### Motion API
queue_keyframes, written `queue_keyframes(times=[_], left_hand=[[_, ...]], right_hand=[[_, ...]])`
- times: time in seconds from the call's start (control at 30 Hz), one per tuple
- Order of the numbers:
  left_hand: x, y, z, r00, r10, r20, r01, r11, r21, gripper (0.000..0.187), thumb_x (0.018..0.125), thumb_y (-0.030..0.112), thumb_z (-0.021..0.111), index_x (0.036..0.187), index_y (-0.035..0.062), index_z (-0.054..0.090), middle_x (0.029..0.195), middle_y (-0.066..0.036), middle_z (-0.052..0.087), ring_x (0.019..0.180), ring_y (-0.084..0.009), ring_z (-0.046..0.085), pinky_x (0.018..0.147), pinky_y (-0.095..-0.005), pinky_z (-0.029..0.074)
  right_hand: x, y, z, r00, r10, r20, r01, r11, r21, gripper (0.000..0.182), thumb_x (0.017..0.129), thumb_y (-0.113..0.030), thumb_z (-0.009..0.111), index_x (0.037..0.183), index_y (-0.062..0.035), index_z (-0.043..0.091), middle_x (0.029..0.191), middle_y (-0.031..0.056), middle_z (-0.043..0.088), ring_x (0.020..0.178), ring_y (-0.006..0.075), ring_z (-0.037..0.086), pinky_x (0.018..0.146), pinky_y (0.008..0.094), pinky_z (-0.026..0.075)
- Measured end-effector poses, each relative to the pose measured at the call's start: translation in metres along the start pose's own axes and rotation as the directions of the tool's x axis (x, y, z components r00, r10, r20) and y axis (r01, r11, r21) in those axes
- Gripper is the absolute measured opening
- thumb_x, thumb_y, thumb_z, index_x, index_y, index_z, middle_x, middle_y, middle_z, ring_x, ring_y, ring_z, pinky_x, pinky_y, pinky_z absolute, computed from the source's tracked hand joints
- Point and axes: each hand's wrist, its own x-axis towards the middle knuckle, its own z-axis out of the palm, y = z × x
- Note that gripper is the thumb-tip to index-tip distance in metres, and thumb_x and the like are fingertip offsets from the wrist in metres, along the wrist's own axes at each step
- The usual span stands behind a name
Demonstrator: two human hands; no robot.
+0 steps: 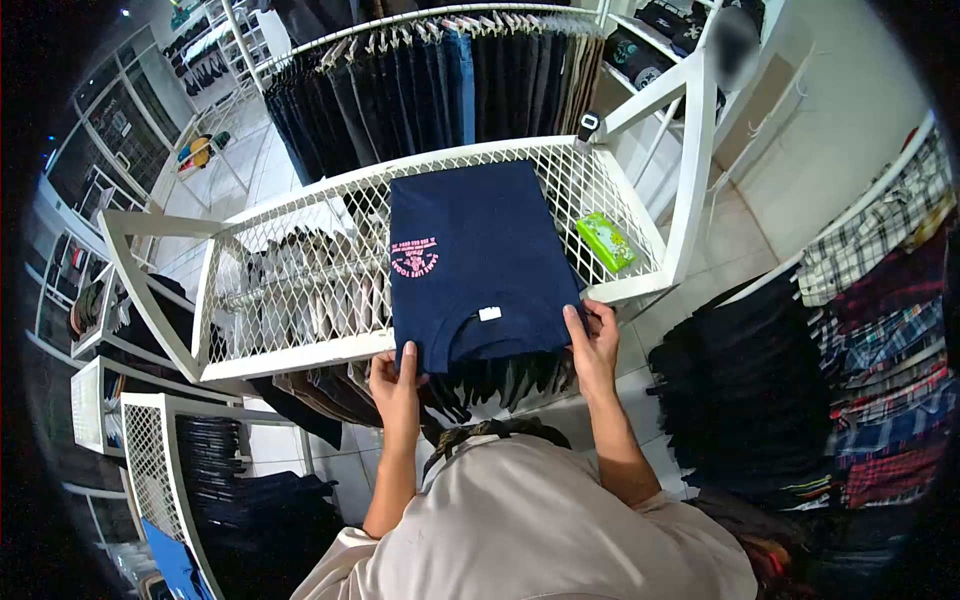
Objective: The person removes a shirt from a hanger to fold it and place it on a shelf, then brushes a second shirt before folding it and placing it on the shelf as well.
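Observation:
A navy T-shirt (pixel 485 240), folded into a rectangle, lies on the white mesh rack top (pixel 225 315) with its collar toward me. Pink print shows on its left part, and a small white label sits at the neckline. My left hand (pixel 398 385) pinches the near left corner, thumb on top and fingers underneath. At the near right corner, my right hand (pixel 594 340) grips the cloth in the same way. The shirt's near edge hangs slightly past the rack's front bar. To the right of the shirt lies a bright green packet (pixel 605 243).
A dark watch (pixel 588 125) sits at the rack's back right corner. Behind stands a rail of hanging trousers (pixel 420 95). Plaid shirts (pixel 885 370) and dark garments (pixel 745 400) hang at right. Another white rack (pixel 150 450) with dark clothes stands at left.

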Motion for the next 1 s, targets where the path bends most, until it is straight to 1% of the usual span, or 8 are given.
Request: queue_keyframes(times=[0.17,0.27,0.37,0.5,0.6,0.7,0.8,1.0], left_hand=[[-0.005,0.002,-0.007,0.985,-0.172,0.023,0.173,0.969,-0.178,0.029,0.088,0.01,0.077,0.109,0.0073,0.057,0.1,-0.002,0.068,0.081,-0.0083,0.064,0.075,-0.0239,0.053],[-0.015,0.007,-0.026,0.931,-0.191,0.311,0.273,0.93,-0.247,0.027,0.093,0.009,0.066,0.119,0.0035,0.062,0.108,-0.006,0.07,0.092,-0.0127,0.068,0.08,-0.0281,0.055],[-0.033,0.016,-0.026,0.903,-0.293,0.315,0.381,0.885,-0.269,0.025,0.096,0.012,0.064,0.118,0.0007,0.064,0.11,-0.006,0.071,0.094,-0.012,0.068,0.081,-0.0273,0.056],[-0.033,0.007,-0.029,0.941,-0.224,0.255,0.251,0.965,-0.077,0.025,0.096,0.011,0.067,0.118,-0.0022,0.066,0.103,-0.005,0.073,0.087,-0.01,0.07,0.08,-0.0243,0.056],[-0.025,0.004,-0.053,0.843,-0.277,0.461,0.328,0.944,-0.032,0.034,0.097,0.021,0.069,0.121,-0.0025,0.065,0.105,-0.008,0.072,0.09,-0.0145,0.071,0.084,-0.0282,0.057],[-0.03,0.04,-0.013,0.924,-0.318,0.21,0.345,0.933,-0.104,0.039,0.096,0.024,0.071,0.123,-0.0032,0.064,0.108,-0.009,0.072,0.092,-0.0163,0.07,0.085,-0.0302,0.057],[-0.012,0.033,-0.012,0.929,-0.259,0.263,0.234,0.965,0.122,0.04,0.094,0.024,0.074,0.121,-0.0037,0.064,0.108,-0.01,0.072,0.092,-0.0162,0.07,0.084,-0.0297,0.057],[-0.012,0.034,-0.052,0.865,-0.316,0.39,0.371,0.926,-0.072,0.028,0.084,0.009,0.071,0.111,-0.0009,0.069,0.104,-0.008,0.073,0.085,-0.0159,0.071,0.08,-0.03,0.06]], right_hand=[[-0.002,0.008,-0.014,0.987,0.017,0.157,-0.049,0.979,0.2,0.049,0.093,-0.018,0.076,0.129,0.0006,0.049,0.105,0.0103,0.067,0.094,0.0142,0.061,0.084,0.0288,0.049],[-0.005,0.002,-0.035,0.953,0.063,0.298,-0.136,0.964,0.229,0.049,0.093,-0.019,0.075,0.13,0.0007,0.049,0.107,0.0101,0.067,0.096,0.0144,0.062,0.087,0.0295,0.049],[0.001,0.003,-0.042,0.91,0.111,0.399,-0.218,0.948,0.233,0.046,0.095,-0.021,0.073,0.129,0.0003,0.052,0.107,0.009,0.067,0.098,0.0136,0.062,0.089,0.0291,0.049],[0.001,-0.006,-0.041,0.88,0.127,0.457,-0.219,0.963,0.154,0.035,0.096,-0.015,0.069,0.125,0.0015,0.061,0.101,0.0059,0.072,0.089,0.011,0.065,0.083,0.026,0.052],[0.007,-0.01,-0.047,0.82,0.19,0.54,-0.306,0.943,0.133,0.029,0.09,-0.008,0.066,0.118,0.0019,0.066,0.102,0.0062,0.072,0.088,0.0122,0.067,0.082,0.0269,0.053],[0.013,-0.006,-0.039,0.806,0.173,0.566,-0.333,0.923,0.192,0.032,0.095,-0.017,0.065,0.121,0.0015,0.065,0.111,0.0091,0.07,0.096,0.0144,0.065,0.087,0.0283,0.052],[0.003,-0.023,-0.025,0.843,0.15,0.516,-0.219,0.973,0.074,0.032,0.095,-0.018,0.064,0.122,0.0008,0.065,0.113,0.0097,0.07,0.097,0.0152,0.065,0.088,0.0282,0.051],[-0.001,-0.007,-0.023,0.628,0.223,0.746,-0.323,0.946,-0.01,0.044,0.094,-0.021,0.072,0.128,0.0041,0.062,0.118,0.0125,0.069,0.103,0.0183,0.066,0.093,0.0317,0.051]])
